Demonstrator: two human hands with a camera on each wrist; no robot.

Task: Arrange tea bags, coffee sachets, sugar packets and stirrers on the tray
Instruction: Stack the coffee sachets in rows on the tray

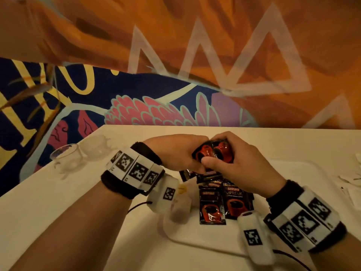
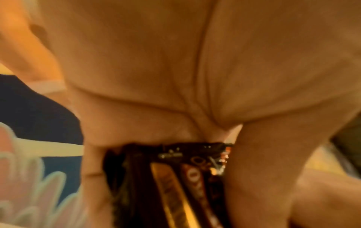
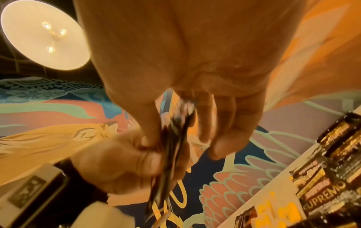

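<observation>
A white desk [image 1: 58, 222] is seen below a painted wall [image 1: 175, 55]. On the desk, toward the viewer's side, a white tray [image 1: 214, 239] is set. Several dark coffee sachets [image 1: 212, 207] are laid flat on the tray, side by side and partly overlapped, with more of them heaped at the tray's far end. Above that heap, over the tray, a small bundle of held sachets [image 1: 214, 152] is gripped between both hands. The left hand [image 1: 175, 153] is curled round the bundle from the left of the tray, and the right hand [image 1: 240, 165] is closed on it from the right, thumb pressed on the front. The two hands are touching each other. Left of the tray, near the desk's far edge, clear glass cups [image 1: 68, 155] are stood.
</observation>
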